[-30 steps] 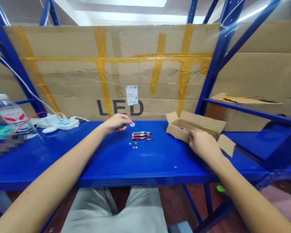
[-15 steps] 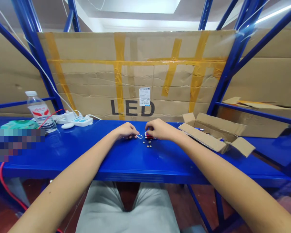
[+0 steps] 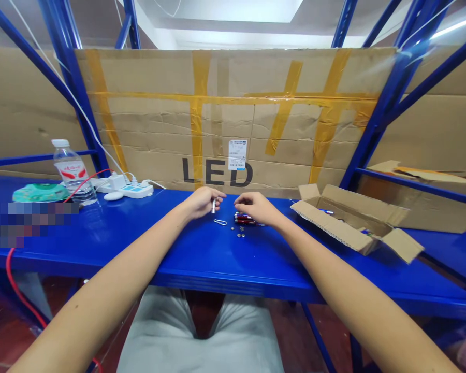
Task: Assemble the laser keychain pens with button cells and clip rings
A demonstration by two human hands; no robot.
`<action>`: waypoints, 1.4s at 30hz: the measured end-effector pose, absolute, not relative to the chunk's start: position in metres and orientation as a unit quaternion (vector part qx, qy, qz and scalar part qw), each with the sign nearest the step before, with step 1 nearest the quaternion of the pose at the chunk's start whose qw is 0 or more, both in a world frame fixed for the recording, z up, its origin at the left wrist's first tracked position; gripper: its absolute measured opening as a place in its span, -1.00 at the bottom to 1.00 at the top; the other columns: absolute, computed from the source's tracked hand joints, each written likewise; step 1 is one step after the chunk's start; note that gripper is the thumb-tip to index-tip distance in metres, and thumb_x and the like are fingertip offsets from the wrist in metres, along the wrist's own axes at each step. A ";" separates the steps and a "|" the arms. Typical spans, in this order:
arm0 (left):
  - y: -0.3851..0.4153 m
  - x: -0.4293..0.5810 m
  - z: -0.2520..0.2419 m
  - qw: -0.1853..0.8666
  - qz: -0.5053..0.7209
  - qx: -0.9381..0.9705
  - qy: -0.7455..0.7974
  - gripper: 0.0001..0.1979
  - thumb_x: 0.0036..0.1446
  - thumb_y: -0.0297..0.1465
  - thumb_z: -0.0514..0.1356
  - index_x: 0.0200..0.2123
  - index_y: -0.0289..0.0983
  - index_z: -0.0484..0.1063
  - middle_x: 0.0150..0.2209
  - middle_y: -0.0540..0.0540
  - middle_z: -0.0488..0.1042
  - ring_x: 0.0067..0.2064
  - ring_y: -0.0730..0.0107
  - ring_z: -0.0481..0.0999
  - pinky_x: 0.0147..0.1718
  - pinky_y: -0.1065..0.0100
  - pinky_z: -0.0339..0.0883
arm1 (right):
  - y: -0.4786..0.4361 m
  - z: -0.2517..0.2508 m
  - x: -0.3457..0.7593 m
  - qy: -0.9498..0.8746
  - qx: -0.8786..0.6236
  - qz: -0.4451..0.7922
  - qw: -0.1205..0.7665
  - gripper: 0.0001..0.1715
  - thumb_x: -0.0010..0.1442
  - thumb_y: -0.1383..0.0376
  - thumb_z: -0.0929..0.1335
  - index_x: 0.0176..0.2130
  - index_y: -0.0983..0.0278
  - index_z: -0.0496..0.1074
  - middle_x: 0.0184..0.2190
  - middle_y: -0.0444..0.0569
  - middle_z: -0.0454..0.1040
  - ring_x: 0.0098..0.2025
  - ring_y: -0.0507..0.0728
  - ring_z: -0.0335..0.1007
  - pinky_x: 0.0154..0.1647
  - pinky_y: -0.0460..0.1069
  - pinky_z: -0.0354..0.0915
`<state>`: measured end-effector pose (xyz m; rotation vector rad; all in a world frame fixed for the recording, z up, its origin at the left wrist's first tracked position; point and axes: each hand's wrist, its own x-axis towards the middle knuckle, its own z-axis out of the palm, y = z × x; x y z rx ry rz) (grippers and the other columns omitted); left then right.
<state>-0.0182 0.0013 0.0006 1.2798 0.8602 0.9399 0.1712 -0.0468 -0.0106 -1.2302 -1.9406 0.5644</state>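
Note:
My left hand (image 3: 202,202) is closed around a small silver metal tube (image 3: 213,206), held upright just above the table with its lower end showing. Below it on the blue table lies a silver wire clip (image 3: 220,222), touched by neither hand. My right hand (image 3: 256,206) hovers over a small row of shiny red tubes (image 3: 244,218), its fingers bent and apart, with nothing visible between them. Part of that row is hidden by the hand. In front of the tubes are several small round button cells (image 3: 241,235).
At right stands an open cardboard box (image 3: 334,223) with a few pens inside. On the left are a water bottle (image 3: 74,173), a green packet (image 3: 41,192) and a white power strip (image 3: 135,190) with cables. A large cardboard panel (image 3: 159,129) closes off the back.
The wire clip, at my left fingertips before, now lies on the table. My left hand has risen slightly and shows the silver tube. My right hand has lifted a little off the red tubes.

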 end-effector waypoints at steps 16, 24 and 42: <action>-0.017 0.004 -0.016 0.426 0.461 0.697 0.346 -0.51 0.29 -0.13 0.02 -0.43 -0.40 0.48 -0.44 -0.16 0.51 -0.37 0.39 0.45 -0.26 0.34 0.32 | -0.055 -0.013 0.156 -0.785 -0.358 0.095 0.496 -0.84 0.15 0.32 0.35 -0.21 0.26 0.47 -0.32 -0.03 0.48 -0.28 0.10 0.39 -0.18 0.02 0.31; -0.025 -0.021 -0.002 0.093 0.227 0.934 0.258 -0.81 0.07 -0.46 0.19 -0.24 -0.26 0.57 -0.25 -0.10 0.57 -0.25 0.33 0.47 -0.22 0.38 0.25 | -0.054 0.006 0.190 -0.812 -0.386 0.174 0.402 -0.87 0.23 0.29 0.26 -0.26 0.29 0.36 -0.39 -0.05 0.51 -0.34 0.08 0.41 -0.23 0.00 0.30; -0.022 -0.011 -0.020 0.056 0.116 0.954 0.270 -0.95 0.01 -0.49 0.27 -0.42 -0.26 0.55 -0.36 -0.13 0.53 -0.18 0.20 0.44 -0.19 0.32 0.22 | -0.061 0.010 0.202 -0.869 -0.384 0.161 0.266 -0.82 0.08 0.39 0.32 -0.26 0.27 0.47 -0.30 -0.07 0.52 -0.24 0.10 0.41 -0.16 -0.01 0.28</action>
